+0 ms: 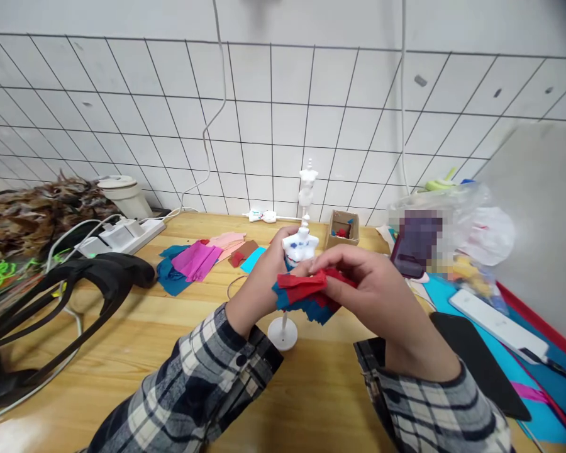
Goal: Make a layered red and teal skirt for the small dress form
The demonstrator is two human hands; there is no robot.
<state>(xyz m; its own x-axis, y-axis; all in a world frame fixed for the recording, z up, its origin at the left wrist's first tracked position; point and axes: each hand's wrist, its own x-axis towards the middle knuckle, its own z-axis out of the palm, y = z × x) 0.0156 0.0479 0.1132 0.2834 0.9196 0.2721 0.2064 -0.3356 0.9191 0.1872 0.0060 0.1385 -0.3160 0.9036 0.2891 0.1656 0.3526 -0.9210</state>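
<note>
A small white mannequin with blue marks stands upright on a round white base. Around its lower part hangs a skirt of blue paper with red paper layered over it. My left hand is behind and to the left of the mannequin, against its side; its fingertips are hidden. My right hand pinches the red paper at the front right, with thumb and forefinger together.
Coloured paper sheets lie to the left, near a power strip and a black headset frame. A cardboard box is behind. On the right are a black tablet-like object, a white power bank and plastic bags.
</note>
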